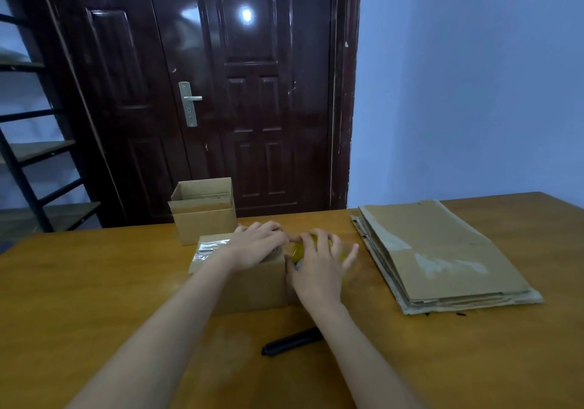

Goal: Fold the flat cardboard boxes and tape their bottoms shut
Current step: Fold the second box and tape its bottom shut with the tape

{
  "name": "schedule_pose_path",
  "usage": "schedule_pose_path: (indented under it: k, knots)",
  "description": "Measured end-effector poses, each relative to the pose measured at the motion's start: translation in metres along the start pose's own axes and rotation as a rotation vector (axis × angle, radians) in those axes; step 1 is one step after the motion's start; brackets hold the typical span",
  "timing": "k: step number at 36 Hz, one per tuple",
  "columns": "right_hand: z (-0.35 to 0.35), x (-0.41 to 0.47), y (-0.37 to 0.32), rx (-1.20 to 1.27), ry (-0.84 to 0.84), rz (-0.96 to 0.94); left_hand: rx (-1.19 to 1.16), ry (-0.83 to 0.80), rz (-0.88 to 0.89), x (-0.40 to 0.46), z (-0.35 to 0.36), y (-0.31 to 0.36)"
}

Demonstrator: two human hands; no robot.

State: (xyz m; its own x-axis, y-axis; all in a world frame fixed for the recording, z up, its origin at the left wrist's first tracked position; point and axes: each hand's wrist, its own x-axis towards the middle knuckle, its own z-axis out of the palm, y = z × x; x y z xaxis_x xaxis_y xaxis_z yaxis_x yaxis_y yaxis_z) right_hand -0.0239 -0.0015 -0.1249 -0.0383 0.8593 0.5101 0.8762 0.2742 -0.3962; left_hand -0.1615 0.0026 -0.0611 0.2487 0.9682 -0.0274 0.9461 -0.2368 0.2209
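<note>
At centre frame, the box [249, 279] lies bottom-up with clear tape [208, 249] shining along its top. The left hand [257, 246] presses flat on the flaps; the right hand [319, 266] grips a yellowish tape roll [303, 250] at the box's right edge. If the left hand's pressure slips, the flaps may spring and the tape wrinkle. Flat cardboard [442, 257] waits at right.

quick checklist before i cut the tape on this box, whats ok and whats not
1. Box steadied by left hand pressing on top: ok.
2. Tape laid across the box's upturned face: ok.
3. Right hand grip on yellow tape roll: ok.
4. Tape run down over the right edge: cannot tell.
5. Black cutter near, on table, not in hand: not ok.
6. Flat stack apart from the box: ok.
</note>
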Motion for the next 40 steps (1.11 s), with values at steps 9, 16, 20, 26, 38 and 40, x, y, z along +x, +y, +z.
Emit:
schedule_pose_path:
  k: [9,16,20,26,38,40]
  knots:
    - [0.0,0.001,-0.003,0.098,-0.028,0.075,-0.206,0.059,0.05,-0.002,0.002,-0.005]
    - [0.004,0.001,-0.003,0.145,-0.003,0.113,-0.404,0.127,0.043,-0.009,-0.003,0.001]
    - [0.006,0.0,-0.001,0.184,0.024,0.124,-0.368,0.148,0.053,-0.008,-0.001,-0.002]
    - [0.005,0.001,-0.001,0.208,0.022,0.139,-0.382,0.141,0.033,-0.007,0.001,-0.004]
    - [-0.002,0.012,0.01,0.249,-0.051,0.036,-0.389,0.131,-0.026,-0.004,0.001,-0.003]
    - [-0.003,0.015,0.012,0.252,-0.064,0.021,-0.387,0.127,-0.02,-0.005,0.0,0.0]
